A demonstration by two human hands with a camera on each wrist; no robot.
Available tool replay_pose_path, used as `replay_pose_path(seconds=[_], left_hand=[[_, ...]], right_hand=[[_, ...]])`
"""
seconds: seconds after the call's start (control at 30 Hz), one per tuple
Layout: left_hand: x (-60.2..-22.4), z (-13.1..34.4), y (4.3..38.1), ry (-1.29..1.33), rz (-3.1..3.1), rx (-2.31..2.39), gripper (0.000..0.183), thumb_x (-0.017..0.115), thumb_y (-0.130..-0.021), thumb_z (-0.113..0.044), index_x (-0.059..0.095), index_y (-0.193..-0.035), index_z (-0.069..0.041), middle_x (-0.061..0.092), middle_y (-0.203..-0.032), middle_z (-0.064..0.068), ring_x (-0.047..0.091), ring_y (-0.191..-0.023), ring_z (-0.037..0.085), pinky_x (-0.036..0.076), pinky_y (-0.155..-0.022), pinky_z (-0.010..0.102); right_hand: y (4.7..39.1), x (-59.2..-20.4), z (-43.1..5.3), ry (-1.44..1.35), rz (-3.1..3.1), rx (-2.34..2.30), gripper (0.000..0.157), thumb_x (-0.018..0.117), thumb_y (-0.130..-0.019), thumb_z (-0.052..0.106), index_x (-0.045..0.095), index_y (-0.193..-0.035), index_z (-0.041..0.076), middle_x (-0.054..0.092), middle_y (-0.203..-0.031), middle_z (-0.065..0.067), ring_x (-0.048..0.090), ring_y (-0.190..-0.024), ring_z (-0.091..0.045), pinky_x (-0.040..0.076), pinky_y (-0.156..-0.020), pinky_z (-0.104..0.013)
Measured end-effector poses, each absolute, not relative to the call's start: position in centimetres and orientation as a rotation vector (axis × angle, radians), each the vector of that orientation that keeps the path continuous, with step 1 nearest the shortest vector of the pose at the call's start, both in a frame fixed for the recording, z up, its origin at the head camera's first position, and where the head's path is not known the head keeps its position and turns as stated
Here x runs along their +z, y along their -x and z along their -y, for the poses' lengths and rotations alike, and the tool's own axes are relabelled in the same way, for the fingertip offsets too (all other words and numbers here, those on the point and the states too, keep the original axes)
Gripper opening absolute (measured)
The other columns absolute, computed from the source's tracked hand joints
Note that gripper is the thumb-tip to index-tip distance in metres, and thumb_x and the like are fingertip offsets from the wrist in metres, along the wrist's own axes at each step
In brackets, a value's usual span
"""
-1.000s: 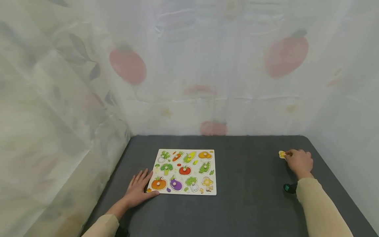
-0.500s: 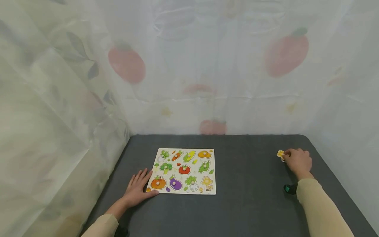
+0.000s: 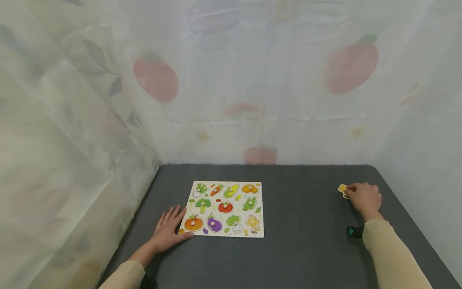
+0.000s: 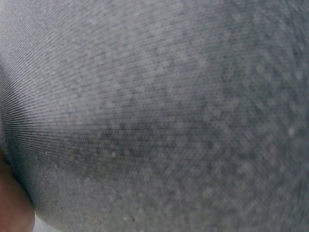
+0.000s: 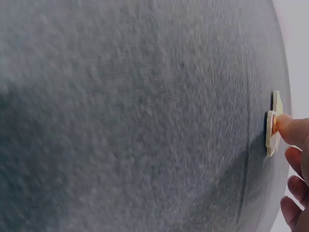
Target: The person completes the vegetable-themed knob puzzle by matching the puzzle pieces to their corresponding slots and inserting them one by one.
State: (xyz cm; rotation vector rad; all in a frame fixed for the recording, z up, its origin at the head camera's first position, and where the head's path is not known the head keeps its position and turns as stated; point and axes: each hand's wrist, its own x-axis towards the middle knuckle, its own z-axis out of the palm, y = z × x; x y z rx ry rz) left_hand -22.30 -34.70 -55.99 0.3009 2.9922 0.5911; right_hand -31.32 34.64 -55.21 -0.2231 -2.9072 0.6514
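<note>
A white puzzle board (image 3: pixel 211 200) with vegetable pictures lies on the dark table. My left hand (image 3: pixel 167 233) rests flat at its left side, fingers spread, with the fingertips at the left edge and the thumb along the lower left corner. Far to the right, my right hand (image 3: pixel 363 198) pinches a small yellow mushroom puzzle piece (image 3: pixel 342 188) close to the table. In the right wrist view, the thumb lies against the pale-edged mushroom piece (image 5: pixel 269 140), and its knob is hidden. The left wrist view shows mostly tabletop, plus a bit of the hand (image 4: pixel 14 205).
The dark grey table (image 3: pixel 296 241) has a rounded far right corner. A pale curtain (image 3: pixel 288 100) with fruit prints hangs behind it, and a creased sheet (image 3: pixel 72 160) on the left side. Most board pieces, such as the tomato (image 3: pixel 225 207), have small knobs.
The mushroom puzzle piece has turned slightly in my right fingers, and more of it shows below the fingertips. My left hand and the board have stayed in place.
</note>
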Motion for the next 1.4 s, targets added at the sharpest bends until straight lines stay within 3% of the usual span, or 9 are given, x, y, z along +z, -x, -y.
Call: replay_pose_path(seconds=[0.27, 0.53, 0.87, 1.07, 1.4], left_hand=[[-55.8, 34.6, 22.2, -0.310, -3.005, 0.603, 0.107, 0.069, -0.085, -0.071, 0.028, -0.163, -0.011, 0.020, -0.167, 0.021, 0.010, -0.153, 0.047, 0.003, -0.118, 0.068], [-55.6, 34.6, 22.1, -0.298, -2.982, 0.605, 0.107, 0.069, -0.085, -0.070, 0.027, -0.164, -0.010, 0.019, -0.168, 0.021, 0.010, -0.153, 0.047, 0.002, -0.118, 0.068], [-55.9, 34.7, 22.2, -0.305, -2.992, 0.614, 0.107, 0.069, -0.085, -0.070, 0.028, -0.163, -0.011, 0.020, -0.167, 0.021, 0.009, -0.153, 0.046, 0.001, -0.118, 0.068], [-55.9, 34.7, 22.1, -0.342, -3.026, 0.638, 0.106, 0.072, -0.084, -0.067, 0.031, -0.162, -0.008, 0.024, -0.165, 0.024, 0.013, -0.151, 0.049, 0.003, -0.118, 0.068], [-55.7, 34.7, 22.2, -0.317, -3.004, 0.598, 0.106, 0.069, -0.085, -0.069, 0.028, -0.163, -0.010, 0.021, -0.167, 0.021, 0.011, -0.153, 0.047, 0.002, -0.119, 0.068]], right_hand=[[31.1, -54.1, -31.7, 0.024, 2.831, 0.712, 0.031, 0.066, -0.100, 0.024, 0.074, -0.110, -0.004, 0.061, -0.108, -0.028, 0.046, -0.101, -0.050, 0.038, -0.082, -0.065], [31.2, -52.7, -26.3, -0.221, 2.760, 0.725, 0.024, 0.075, -0.095, 0.026, 0.079, -0.104, 0.004, 0.066, -0.107, -0.020, 0.052, -0.099, -0.042, 0.044, -0.081, -0.060], [29.5, -52.0, -18.2, -0.514, 2.712, 0.726, 0.010, 0.083, -0.088, 0.028, 0.082, -0.091, 0.019, 0.066, -0.093, 0.001, 0.056, -0.094, -0.028, 0.046, -0.081, -0.051], [28.1, -52.4, -14.1, -0.637, 2.741, 0.725, 0.007, 0.085, -0.086, 0.031, 0.081, -0.088, 0.025, 0.063, -0.093, 0.008, 0.049, -0.087, -0.016, 0.043, -0.075, -0.040], [26.4, -53.6, -9.6, -0.813, 2.724, 0.702, 0.009, 0.087, -0.083, 0.031, 0.079, -0.082, 0.028, 0.061, -0.088, 0.012, 0.049, -0.086, -0.012, 0.044, -0.077, -0.037]])
